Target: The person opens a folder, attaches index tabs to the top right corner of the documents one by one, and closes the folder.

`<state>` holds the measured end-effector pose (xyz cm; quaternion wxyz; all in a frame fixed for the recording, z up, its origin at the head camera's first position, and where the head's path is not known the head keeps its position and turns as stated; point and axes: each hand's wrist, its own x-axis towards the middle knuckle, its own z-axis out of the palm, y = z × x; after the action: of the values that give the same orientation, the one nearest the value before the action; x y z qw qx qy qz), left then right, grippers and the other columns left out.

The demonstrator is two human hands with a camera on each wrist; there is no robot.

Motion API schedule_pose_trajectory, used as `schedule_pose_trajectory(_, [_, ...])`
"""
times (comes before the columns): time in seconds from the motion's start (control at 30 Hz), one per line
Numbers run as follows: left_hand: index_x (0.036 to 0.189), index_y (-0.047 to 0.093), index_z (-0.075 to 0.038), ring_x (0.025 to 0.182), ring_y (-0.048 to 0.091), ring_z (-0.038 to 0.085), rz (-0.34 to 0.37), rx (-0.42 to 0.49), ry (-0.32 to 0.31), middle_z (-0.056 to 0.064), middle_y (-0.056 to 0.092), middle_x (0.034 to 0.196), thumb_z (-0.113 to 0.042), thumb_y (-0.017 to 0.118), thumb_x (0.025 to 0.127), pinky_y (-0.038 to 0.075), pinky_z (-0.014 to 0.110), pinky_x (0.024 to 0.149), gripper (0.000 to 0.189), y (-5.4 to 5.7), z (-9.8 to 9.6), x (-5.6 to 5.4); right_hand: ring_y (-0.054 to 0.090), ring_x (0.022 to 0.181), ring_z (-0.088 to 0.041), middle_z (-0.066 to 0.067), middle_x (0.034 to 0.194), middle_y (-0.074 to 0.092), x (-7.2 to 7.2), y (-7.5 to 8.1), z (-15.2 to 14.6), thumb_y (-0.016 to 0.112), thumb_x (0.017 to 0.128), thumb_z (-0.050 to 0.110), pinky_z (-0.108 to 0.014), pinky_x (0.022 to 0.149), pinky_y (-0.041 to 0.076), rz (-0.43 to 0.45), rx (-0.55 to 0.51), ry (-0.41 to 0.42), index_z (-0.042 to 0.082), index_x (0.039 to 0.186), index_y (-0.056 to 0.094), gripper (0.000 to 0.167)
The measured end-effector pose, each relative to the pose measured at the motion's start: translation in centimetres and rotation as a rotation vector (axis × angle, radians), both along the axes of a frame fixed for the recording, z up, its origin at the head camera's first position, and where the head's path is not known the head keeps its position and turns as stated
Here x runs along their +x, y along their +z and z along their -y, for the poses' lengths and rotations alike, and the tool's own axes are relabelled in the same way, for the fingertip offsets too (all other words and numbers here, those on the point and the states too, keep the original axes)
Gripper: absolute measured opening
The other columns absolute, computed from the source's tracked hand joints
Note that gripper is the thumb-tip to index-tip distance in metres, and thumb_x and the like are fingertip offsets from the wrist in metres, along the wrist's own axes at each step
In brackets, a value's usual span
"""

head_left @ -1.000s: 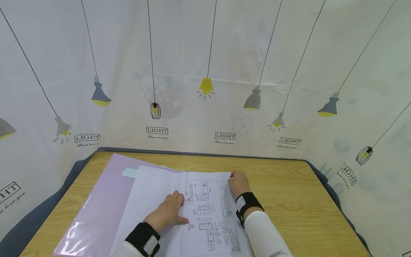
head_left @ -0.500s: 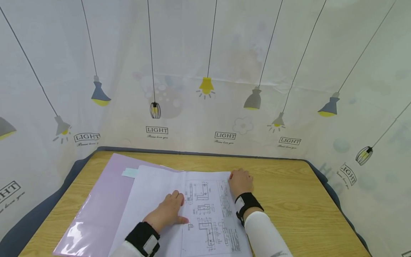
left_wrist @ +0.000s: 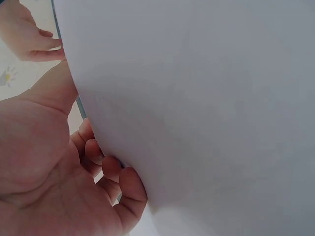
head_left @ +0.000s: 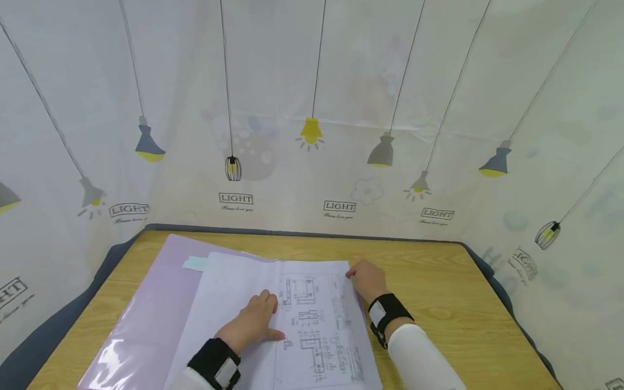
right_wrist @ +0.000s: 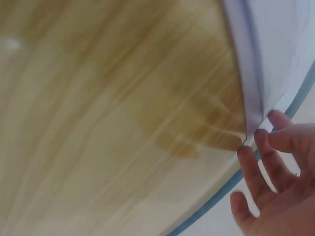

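Note:
A booklet of printed sheets with a lilac plastic cover [head_left: 141, 314] lies spread on the table. Its right-hand page [head_left: 312, 325] carries technical line drawings; the left-hand page [head_left: 214, 303] looks blank. My left hand [head_left: 251, 319] rests on the blank page beside the fold, thumb pointing at the drawings. In the left wrist view, the fingers [left_wrist: 130, 187] bend loosely against white paper [left_wrist: 211, 108]. At the top right corner of the drawing page, my right hand [head_left: 369, 280] touches the edge. Its fingertips [right_wrist: 246, 150] meet the sheets' corner in the right wrist view, fairly extended and spread.
A wood-grain table [head_left: 448, 303] with a dark rim lies beneath. A pale blue tab [head_left: 196, 264] sticks out at the booklet's left side. Behind the table hangs a pale cloth [head_left: 292, 65] printed with lamps.
My right hand's fingers shift at the page corner, and its wrist swings out to the right. My left hand stays in place on the page. The head view shifts slightly.

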<state>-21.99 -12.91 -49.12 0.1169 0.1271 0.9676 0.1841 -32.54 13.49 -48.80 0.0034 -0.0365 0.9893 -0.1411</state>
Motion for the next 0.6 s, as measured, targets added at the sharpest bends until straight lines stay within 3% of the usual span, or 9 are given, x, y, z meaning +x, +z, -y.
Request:
schedule_pose_trajectory(0.17, [0.096,0.045,-0.011,0.084,0.038,0.02,0.004,-0.007,0.002,0.004,0.039,0.093,-0.044,0.081,0.066,0.038,0.034,0.069,0.057,-0.5,0.2,-0.2,0.058,0.109,-0.032,-0.012,0.112,0.063,0.2,-0.1,-0.6,0.055,0.09,0.009,-0.048,0.092,0.046,0.062,0.013,0.075,0.012,0.103,0.074,0.023])
schedule_pose_trajectory(0.3, [0.097,0.046,-0.011,0.084,0.038,0.02,0.002,-0.009,-0.013,0.004,0.039,0.094,-0.045,0.081,0.066,0.038,0.034,0.07,0.057,-0.5,0.0,-0.3,0.058,0.112,-0.031,-0.013,0.118,0.061,0.6,-0.2,-1.4,0.051,0.094,0.008,-0.046,0.095,0.045,0.062,0.024,0.116,0.006,0.115,0.067,0.026])
schedule_pose_trajectory(0.6, [0.096,0.046,-0.01,0.085,0.038,0.02,0.005,0.011,0.001,0.004,0.039,0.094,-0.042,0.082,0.066,0.037,0.035,0.071,0.056,-0.3,-0.2,-0.3,0.061,0.096,-0.025,-0.012,0.11,0.062,1.5,-0.3,-2.5,0.054,0.091,0.006,-0.04,0.084,0.05,-0.031,0.118,0.181,0.005,0.112,0.069,0.025])
